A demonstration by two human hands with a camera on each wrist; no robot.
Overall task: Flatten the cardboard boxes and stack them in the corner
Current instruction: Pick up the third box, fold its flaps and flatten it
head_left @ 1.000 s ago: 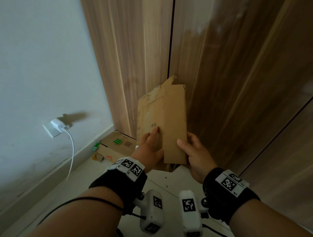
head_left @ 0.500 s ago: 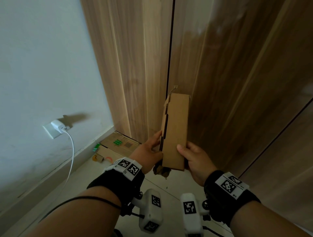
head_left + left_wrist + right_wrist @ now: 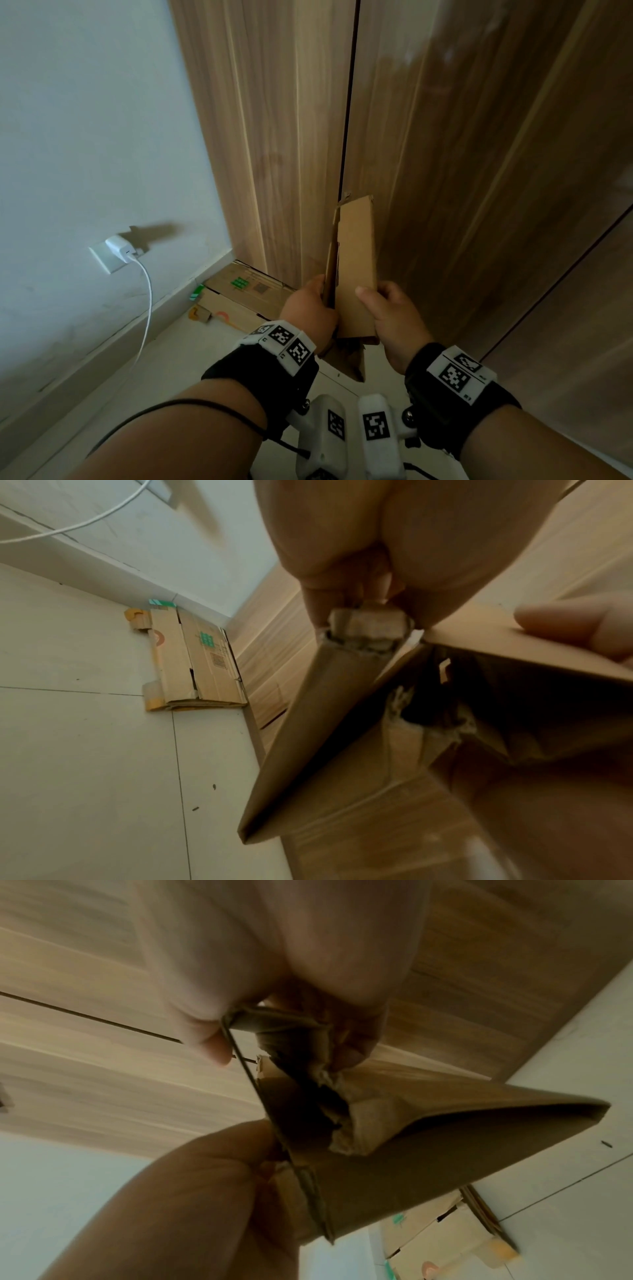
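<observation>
While both hands work at chest height in front of the tall wood-grain wardrobe doors [image 3: 445,171], the narrow brown cardboard box [image 3: 356,267] is held upright and nearly edge-on between them, well above the floor and out from the wardrobe's foot. The left hand [image 3: 310,310] pinches its torn left edge, fingers curled round the cardboard, and the right hand [image 3: 394,315] grips the right panel, thumb pressed on the face. Seen from below in the wrist views, the box is only half collapsed: a dark hollow gapes between the panels and ragged torn flaps hang inside. My worry is that the already frayed edge could rip further if the hands squeeze against a fold that is not lined up, or that the panels could spring apart again and the piece slip, since the grip sits low on a long sheet. Counting: one box in hand; one low pile of flattened brown cardboard with green printing [image 3: 239,294] lying on the floor at the wardrobe's foot, against the white wall, though I cannot tell how many sheets it holds; one white charger [image 3: 120,251] plugged in left of the wardrobe.
</observation>
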